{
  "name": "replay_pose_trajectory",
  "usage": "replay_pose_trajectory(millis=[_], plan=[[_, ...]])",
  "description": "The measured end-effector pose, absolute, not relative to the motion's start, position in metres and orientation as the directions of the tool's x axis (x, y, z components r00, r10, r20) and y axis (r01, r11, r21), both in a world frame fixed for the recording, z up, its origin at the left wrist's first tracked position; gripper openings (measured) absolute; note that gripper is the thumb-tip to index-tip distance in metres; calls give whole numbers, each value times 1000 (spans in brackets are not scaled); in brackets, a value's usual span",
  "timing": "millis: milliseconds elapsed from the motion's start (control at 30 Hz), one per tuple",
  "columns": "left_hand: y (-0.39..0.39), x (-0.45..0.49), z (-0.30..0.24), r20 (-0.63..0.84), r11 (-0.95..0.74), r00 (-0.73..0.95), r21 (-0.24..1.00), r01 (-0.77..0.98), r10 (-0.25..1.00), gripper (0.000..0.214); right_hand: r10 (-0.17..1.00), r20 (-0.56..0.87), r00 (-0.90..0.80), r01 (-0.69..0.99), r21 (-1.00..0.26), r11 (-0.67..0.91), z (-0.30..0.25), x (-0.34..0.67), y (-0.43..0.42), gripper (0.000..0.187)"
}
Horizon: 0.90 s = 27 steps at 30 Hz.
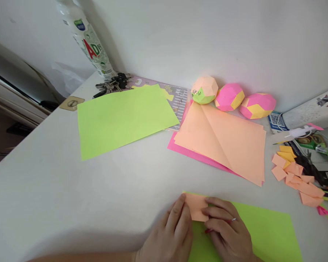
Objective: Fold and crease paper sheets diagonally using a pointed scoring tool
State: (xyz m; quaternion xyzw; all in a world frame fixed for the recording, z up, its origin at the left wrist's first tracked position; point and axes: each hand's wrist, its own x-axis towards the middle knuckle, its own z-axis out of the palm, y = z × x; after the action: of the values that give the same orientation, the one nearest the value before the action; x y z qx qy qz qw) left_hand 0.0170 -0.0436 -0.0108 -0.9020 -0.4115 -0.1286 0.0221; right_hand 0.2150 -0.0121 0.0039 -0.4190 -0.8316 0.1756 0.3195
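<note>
A small peach paper piece (198,207) lies flat on a lime green sheet (273,231), close to that sheet's top left corner. My left hand (171,233) holds the piece down by its left edge, fingers close together and the thumb hidden. On its right edge rest fingertips of my right hand (229,227), which is curled around a thin pen-like thing with a red tip (208,230). A short white end (233,219) shows between the right fingers. Most of that thin thing is hidden.
Another green sheet (125,120) lies behind left, by keys (112,85) and a white bottle (91,47). Peach sheets (224,134) over pink ones lie behind. Three paper balls (229,97) stand along the wall. Folded paper pieces (295,178) and clutter lie right.
</note>
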Motion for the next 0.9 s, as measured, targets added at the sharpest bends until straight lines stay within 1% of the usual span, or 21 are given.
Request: replay_pose_trajectory(millis=[67, 267, 367, 500, 700, 900], plan=[[-43, 17, -10, 248, -655, 624, 61, 753, 741, 36, 813, 380, -441, 584, -567, 581, 4, 215, -12, 22], [-39, 20, -5, 307, -633, 591, 50, 773, 746, 33, 815, 382, -436, 584, -569, 579, 5, 215, -11, 24], [-38, 21, -4, 308, -630, 587, 56, 775, 749, 33, 812, 385, -439, 584, -565, 584, 5, 214, -11, 23], [-40, 21, -5, 349, -624, 568, 67, 778, 745, 31, 803, 396, -445, 583, -553, 595, 5, 214, -11, 22], [-43, 19, -6, 331, -631, 584, 46, 775, 741, 29, 806, 388, -446, 580, -560, 591, 6, 213, -10, 23], [-39, 21, -3, 391, -616, 546, 73, 784, 741, 30, 814, 390, -430, 579, -572, 581, 7, 212, -10, 23]])
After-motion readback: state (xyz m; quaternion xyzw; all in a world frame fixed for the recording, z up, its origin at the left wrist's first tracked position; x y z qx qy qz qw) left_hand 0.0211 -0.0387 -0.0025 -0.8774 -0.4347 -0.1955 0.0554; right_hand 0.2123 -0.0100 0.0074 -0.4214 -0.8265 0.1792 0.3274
